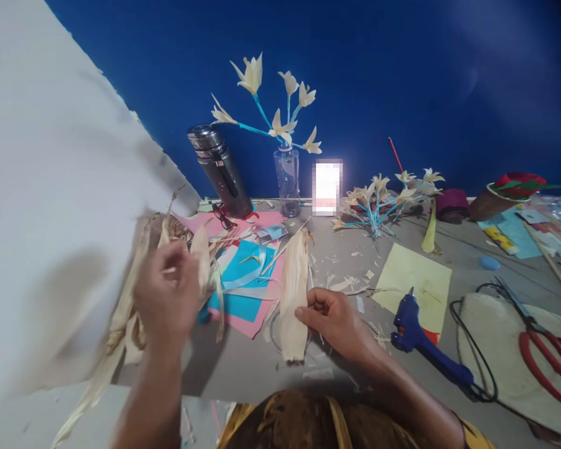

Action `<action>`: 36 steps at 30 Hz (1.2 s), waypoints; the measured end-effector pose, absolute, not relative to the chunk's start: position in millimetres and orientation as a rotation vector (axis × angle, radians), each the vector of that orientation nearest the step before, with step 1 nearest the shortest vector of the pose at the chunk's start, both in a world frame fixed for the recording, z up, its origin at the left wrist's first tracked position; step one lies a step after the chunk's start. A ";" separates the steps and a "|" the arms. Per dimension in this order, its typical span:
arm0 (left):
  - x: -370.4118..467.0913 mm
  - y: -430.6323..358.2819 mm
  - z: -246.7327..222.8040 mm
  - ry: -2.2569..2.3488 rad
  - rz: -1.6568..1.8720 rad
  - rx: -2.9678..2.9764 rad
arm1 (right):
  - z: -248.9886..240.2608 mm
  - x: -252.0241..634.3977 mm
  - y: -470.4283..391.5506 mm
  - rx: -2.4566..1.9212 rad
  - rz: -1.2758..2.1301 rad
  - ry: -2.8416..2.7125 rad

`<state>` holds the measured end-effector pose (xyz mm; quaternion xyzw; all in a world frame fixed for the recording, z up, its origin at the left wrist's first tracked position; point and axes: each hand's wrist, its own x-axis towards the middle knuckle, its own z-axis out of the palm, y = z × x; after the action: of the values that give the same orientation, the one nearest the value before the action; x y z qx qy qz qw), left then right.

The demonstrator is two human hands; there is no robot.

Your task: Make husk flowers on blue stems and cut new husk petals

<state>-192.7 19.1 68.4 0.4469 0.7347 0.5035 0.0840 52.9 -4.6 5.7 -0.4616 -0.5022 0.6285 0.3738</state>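
My right hand (327,315) pinches the right edge of a long, pale, dried husk strip (293,299), which stands upright in view above the grey table. My left hand (168,287) is raised on the left, blurred by motion, with its fingers curled; whether it holds anything cannot be made out. Behind it lie more dried husks (126,305) and a pale piece (201,249). Blue paper (236,305) and pink paper (247,327) lie between the hands, with thin strips on them.
A dark flask (224,181) and a clear bottle (287,181) with husk flowers (252,75) stand at the back. More flowers (378,199) lie right of them. On the right are a blue glue gun (418,343), yellow paper (416,280) and red-handled scissors (537,343).
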 end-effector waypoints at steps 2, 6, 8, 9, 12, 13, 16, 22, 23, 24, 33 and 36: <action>-162.7 10.4 57.5 1.838 1.207 1.329 | 5.6 51.4 -5.3 -1.199 1.589 -1.295; -111.7 5.6 33.9 1.328 0.913 1.058 | 4.8 52.6 -8.0 -1.212 1.561 -1.343; -100.2 10.4 29.0 1.323 0.930 1.048 | 4.5 55.9 -7.9 -1.216 1.506 -1.310; -96.5 13.6 28.3 1.325 0.923 1.061 | 4.2 58.0 -7.0 -1.216 1.465 -1.274; -86.0 22.4 27.9 1.285 0.846 1.101 | 1.4 64.5 -1.9 -1.209 1.294 -1.187; -81.8 24.6 27.0 1.264 0.824 1.115 | -0.6 66.4 0.1 -1.224 1.236 -1.184; -69.0 28.2 19.2 1.242 0.826 1.194 | -9.1 70.4 5.0 -1.350 1.081 -1.178; -58.8 23.1 -3.6 1.314 1.003 1.315 | -20.8 66.8 9.1 -1.460 1.026 -1.117; -59.0 21.7 -6.6 1.321 1.019 1.320 | -21.6 65.2 9.3 -1.462 1.037 -1.110; -59.5 20.5 -9.6 1.332 1.033 1.326 | -22.6 63.5 9.4 -1.464 1.054 -1.104; -61.4 17.0 -29.9 1.418 1.109 1.409 | -30.5 59.1 13.6 -1.445 1.006 -1.086; -60.0 14.4 -31.6 1.438 1.097 1.479 | -25.5 62.9 16.1 -1.350 1.162 -1.022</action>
<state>-60.0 14.4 -31.6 0.5823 0.5662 0.4320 0.3920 62.9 16.1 -25.5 -0.5626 -0.4256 0.4842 0.5175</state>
